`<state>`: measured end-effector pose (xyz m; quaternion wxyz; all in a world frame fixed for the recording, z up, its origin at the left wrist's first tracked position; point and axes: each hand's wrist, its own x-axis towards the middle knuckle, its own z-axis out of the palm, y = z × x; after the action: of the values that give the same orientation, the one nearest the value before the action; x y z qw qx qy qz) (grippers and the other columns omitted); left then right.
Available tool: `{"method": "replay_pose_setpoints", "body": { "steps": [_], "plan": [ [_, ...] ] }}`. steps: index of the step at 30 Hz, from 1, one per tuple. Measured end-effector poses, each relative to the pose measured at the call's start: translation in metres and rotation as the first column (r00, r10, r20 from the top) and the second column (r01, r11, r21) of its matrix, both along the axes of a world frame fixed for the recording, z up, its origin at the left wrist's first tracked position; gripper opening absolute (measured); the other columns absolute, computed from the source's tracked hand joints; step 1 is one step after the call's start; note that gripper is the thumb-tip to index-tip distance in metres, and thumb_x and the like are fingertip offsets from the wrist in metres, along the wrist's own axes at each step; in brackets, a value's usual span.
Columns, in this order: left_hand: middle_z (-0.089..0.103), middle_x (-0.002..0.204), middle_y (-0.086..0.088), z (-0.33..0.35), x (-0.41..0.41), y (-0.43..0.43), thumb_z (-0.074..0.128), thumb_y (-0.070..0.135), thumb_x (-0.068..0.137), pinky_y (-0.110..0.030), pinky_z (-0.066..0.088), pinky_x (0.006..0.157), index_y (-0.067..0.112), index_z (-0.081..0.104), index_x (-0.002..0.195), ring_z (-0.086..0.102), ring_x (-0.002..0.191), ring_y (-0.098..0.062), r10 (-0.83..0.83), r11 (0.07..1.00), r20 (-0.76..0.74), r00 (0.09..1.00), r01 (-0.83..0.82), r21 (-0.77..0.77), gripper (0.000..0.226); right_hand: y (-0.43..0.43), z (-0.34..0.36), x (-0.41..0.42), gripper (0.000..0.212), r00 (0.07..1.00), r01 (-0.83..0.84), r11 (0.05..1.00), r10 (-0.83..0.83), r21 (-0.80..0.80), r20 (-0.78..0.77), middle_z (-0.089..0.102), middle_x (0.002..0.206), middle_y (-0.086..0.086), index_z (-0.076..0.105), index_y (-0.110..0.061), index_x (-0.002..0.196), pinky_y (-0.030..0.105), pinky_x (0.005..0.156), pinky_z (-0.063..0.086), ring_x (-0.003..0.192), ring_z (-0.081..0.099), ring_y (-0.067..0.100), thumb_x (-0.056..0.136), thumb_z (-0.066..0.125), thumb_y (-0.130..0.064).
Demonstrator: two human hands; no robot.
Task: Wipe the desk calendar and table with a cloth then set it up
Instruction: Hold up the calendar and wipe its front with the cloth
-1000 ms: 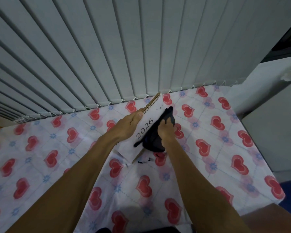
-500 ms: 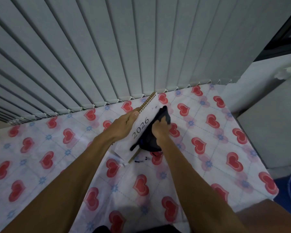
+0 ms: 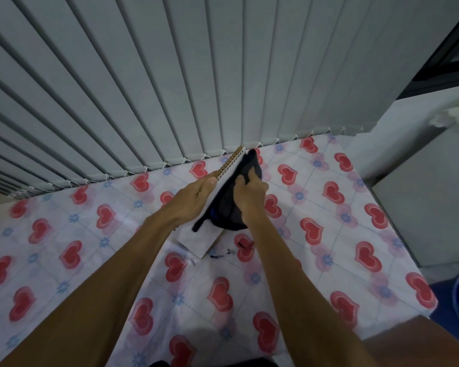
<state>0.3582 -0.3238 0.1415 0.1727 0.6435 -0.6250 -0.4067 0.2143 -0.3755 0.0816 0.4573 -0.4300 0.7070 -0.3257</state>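
1. Two hands on the job: compared to a moment ago, the black fabric cloth (image 3: 227,207) has slid up over the "2026" print, so it's hidden now, and the cloth tip reaches the spiral edge at 12 o'clock.
2. I'd say that means the cover wipe is mid-stroke; the heart-print surface (image 3: 329,234) and the standing-up part look not done yet.
3. The white spiral-bound desk calendar (image 3: 200,241) sits tilted, just past the middle of the surface, near the grey vertical blinds (image 3: 170,75).
4. Left hand (image 3: 194,198) at its 9 o'clock side, fingers (image 3: 210,181) pinching the binding edge.
5. Right hand (image 3: 249,197) at 3 o'clock, fingers (image 3: 240,180) clenched round the cloth, pressing it on the cover.
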Motion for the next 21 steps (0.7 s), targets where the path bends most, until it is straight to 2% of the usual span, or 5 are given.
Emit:
{"method": "replay_pose_setpoints", "body": {
  "steps": [3, 9, 15, 17, 21],
  "plan": [
    [0.043, 0.15, 0.005, 0.0, -0.001, -0.001, 0.021, 0.052, 0.103, -0.025, 0.029, 0.107, 0.038, 0.034, 0.149, 0.041, 0.136, -0.016, -0.022, 1.0, -0.003, 1.0, 0.022, -0.009, 0.05, 0.009, 0.006, 0.009, 0.049, 1.0, 0.014, 0.993, -0.014, -0.116, 0.001, 0.035, 0.136, 0.021, 0.04, -0.021, 0.151, 0.038, 0.108, 0.042, 0.115, 0.047, 0.035, 0.102, 0.041, -0.027],
    [0.038, 0.154, 0.008, 0.001, 0.0, 0.0, 0.023, 0.052, 0.103, -0.025, 0.021, 0.112, 0.036, 0.033, 0.15, 0.033, 0.143, -0.016, 0.0, 1.0, -0.015, 1.0, 0.001, 0.017, 0.051, 0.001, -0.009, -0.006, 0.053, 1.0, -0.021, 0.984, 0.022, 0.178, -0.003, 0.039, 0.149, 0.021, 0.032, -0.013, 0.153, 0.043, 0.108, 0.04, 0.126, 0.045, 0.04, 0.102, 0.037, -0.025],
    [0.043, 0.151, 0.002, 0.005, -0.003, 0.0, 0.022, 0.049, 0.104, -0.027, 0.03, 0.11, 0.035, 0.034, 0.15, 0.041, 0.137, -0.019, -0.024, 1.0, -0.015, 1.0, 0.024, 0.007, 0.049, 0.005, 0.005, 0.007, 0.047, 0.985, 0.112, 0.99, -0.1, -0.08, 0.14, 0.044, 0.128, 0.013, 0.052, -0.026, 0.143, 0.039, 0.098, 0.052, 0.103, 0.056, 0.029, 0.099, 0.048, -0.042],
    [0.041, 0.152, 0.006, 0.005, -0.002, 0.001, 0.023, 0.051, 0.103, -0.027, 0.026, 0.112, 0.037, 0.034, 0.149, 0.037, 0.14, -0.017, -0.006, 1.0, -0.021, 1.0, 0.006, 0.018, 0.05, 0.004, 0.0, 0.004, 0.049, 0.989, 0.126, 0.992, -0.123, -0.03, 0.076, 0.043, 0.126, 0.013, 0.047, -0.026, 0.147, 0.038, 0.097, 0.051, 0.101, 0.053, 0.027, 0.101, 0.043, -0.042],
    [0.037, 0.153, 0.01, 0.007, -0.003, 0.003, 0.023, 0.051, 0.103, -0.024, 0.022, 0.111, 0.037, 0.032, 0.15, 0.032, 0.143, -0.014, 0.015, 1.0, -0.02, 1.0, -0.014, 0.022, 0.05, -0.004, -0.014, -0.008, 0.048, 0.997, 0.07, 0.979, -0.071, 0.191, 0.002, 0.052, 0.138, 0.022, 0.045, -0.01, 0.145, 0.047, 0.105, 0.044, 0.123, 0.05, 0.041, 0.102, 0.036, -0.03]
  ]
}}
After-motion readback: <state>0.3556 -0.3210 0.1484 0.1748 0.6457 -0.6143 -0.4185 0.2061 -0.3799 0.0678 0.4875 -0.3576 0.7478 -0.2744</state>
